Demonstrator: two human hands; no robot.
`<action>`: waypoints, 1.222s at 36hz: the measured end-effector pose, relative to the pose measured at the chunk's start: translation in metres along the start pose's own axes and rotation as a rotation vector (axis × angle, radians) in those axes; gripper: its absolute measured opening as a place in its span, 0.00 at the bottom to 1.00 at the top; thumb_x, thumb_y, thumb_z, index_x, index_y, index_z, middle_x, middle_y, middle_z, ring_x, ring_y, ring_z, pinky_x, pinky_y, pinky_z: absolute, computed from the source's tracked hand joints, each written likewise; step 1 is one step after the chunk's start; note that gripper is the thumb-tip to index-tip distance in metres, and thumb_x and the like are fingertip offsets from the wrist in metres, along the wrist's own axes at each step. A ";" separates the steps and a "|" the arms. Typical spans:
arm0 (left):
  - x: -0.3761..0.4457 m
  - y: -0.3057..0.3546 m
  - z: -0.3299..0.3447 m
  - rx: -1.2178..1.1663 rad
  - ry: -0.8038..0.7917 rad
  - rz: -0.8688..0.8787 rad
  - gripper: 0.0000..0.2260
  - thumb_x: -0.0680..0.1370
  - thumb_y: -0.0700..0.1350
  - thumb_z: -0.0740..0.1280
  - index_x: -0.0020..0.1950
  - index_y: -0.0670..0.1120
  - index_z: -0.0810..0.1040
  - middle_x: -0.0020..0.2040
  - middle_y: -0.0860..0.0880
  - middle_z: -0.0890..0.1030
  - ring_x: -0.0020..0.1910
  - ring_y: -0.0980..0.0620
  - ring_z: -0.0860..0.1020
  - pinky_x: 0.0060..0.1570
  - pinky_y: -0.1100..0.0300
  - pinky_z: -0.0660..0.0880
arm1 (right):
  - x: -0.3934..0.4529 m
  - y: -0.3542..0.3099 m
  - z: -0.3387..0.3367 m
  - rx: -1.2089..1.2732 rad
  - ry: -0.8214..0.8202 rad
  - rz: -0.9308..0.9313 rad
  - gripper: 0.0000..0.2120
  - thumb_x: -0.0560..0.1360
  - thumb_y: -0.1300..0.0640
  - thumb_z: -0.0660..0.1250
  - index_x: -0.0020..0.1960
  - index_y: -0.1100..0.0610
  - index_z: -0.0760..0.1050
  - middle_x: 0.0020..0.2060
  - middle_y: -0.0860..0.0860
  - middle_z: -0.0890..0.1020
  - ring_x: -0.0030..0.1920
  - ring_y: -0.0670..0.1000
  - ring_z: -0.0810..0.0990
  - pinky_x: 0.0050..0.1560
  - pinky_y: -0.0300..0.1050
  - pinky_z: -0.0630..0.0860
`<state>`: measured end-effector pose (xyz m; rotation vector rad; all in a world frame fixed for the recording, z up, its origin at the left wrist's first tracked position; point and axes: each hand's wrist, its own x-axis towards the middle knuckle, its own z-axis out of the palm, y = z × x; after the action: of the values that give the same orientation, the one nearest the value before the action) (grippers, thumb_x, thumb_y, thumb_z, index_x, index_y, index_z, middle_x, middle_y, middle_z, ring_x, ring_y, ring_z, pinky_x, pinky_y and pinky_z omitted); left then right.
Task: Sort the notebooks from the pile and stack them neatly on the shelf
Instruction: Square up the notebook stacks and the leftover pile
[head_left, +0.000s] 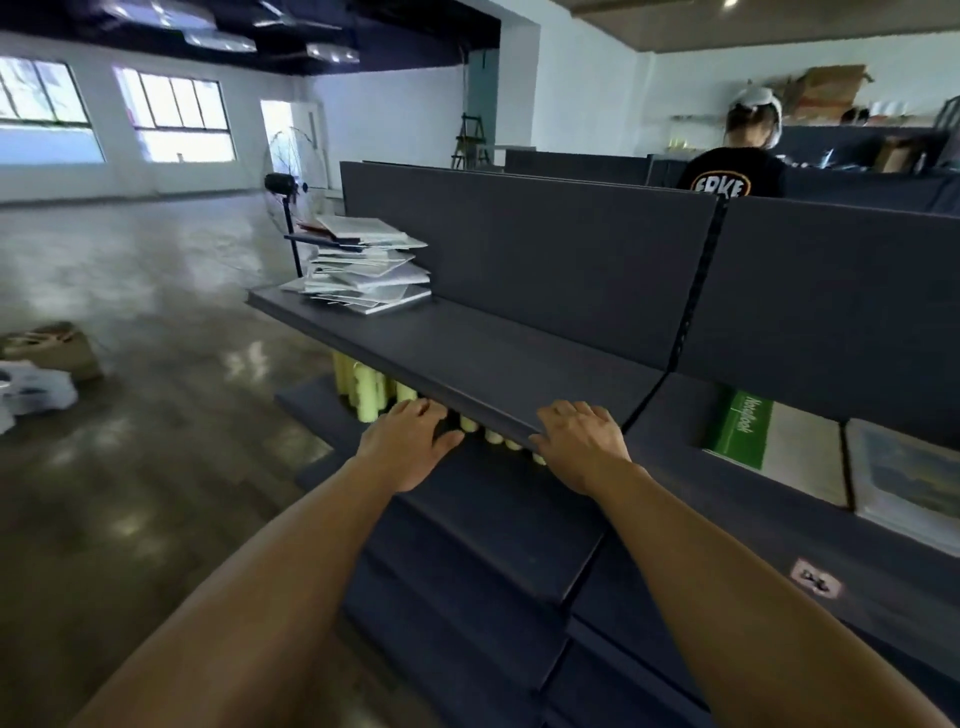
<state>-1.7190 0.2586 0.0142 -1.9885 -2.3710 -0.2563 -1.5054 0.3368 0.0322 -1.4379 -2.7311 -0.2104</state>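
A messy pile of white and grey notebooks (363, 265) lies at the far left end of the dark top shelf (483, 358). My left hand (410, 441) hovers just below the shelf's front edge, fingers spread and holding nothing. My right hand (582, 441) rests on the shelf's front edge with its fingers laid over it. Both hands are well to the right of the pile and apart from it.
Pale yellow rolls (363, 389) stand on the shelf below. A green notebook box (737, 428) and a picture board (904, 478) lie on the lower right shelf. A standing fan (291, 182) is behind the pile. A person (737, 161) works beyond the partition. Boxes (57, 353) sit on the floor.
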 end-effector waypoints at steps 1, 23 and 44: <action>0.004 -0.008 0.001 -0.002 -0.008 -0.010 0.27 0.81 0.62 0.50 0.76 0.50 0.60 0.76 0.48 0.61 0.74 0.48 0.59 0.69 0.50 0.62 | 0.009 -0.004 0.000 -0.011 -0.008 -0.007 0.21 0.82 0.45 0.49 0.70 0.53 0.65 0.68 0.52 0.69 0.66 0.55 0.68 0.66 0.50 0.62; 0.181 -0.140 -0.049 0.060 0.167 -0.146 0.25 0.81 0.59 0.55 0.76 0.50 0.60 0.76 0.48 0.61 0.74 0.47 0.59 0.70 0.50 0.60 | 0.266 -0.043 -0.040 -0.110 0.066 -0.095 0.21 0.82 0.45 0.50 0.71 0.53 0.64 0.66 0.52 0.71 0.66 0.54 0.68 0.66 0.50 0.62; 0.342 -0.284 -0.103 0.127 0.365 -0.144 0.19 0.81 0.45 0.58 0.72 0.47 0.67 0.70 0.46 0.70 0.67 0.44 0.69 0.63 0.50 0.67 | 0.451 -0.139 -0.068 -0.086 0.308 -0.086 0.14 0.79 0.58 0.57 0.65 0.53 0.68 0.58 0.53 0.77 0.59 0.54 0.73 0.60 0.48 0.68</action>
<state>-2.0673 0.5293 0.1317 -1.5620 -2.2336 -0.4216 -1.8771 0.6181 0.1334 -1.1902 -2.5588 -0.5128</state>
